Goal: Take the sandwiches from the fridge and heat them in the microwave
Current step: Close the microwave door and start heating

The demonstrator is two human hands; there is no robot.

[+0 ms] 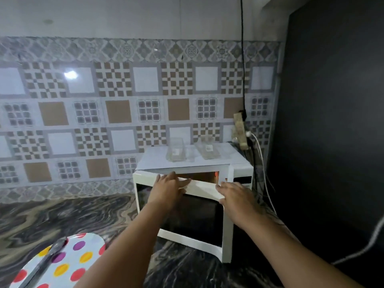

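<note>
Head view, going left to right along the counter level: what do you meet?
Polka-dot plate → left hand on the microwave door → right hand at the door's right edge → power strip → white cable.

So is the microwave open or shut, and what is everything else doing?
Microwave: on the counter, lit orange inside.
Microwave door: partly open, hinged at its left.
Left hand: fingers straight, resting on the door's top edge.
Right hand: fingers relaxed, at the door's right top corner.
Clear containers: on top of the microwave; contents unclear.
Polka-dot plate: on the counter, a dark utensil lying across it.
</note>
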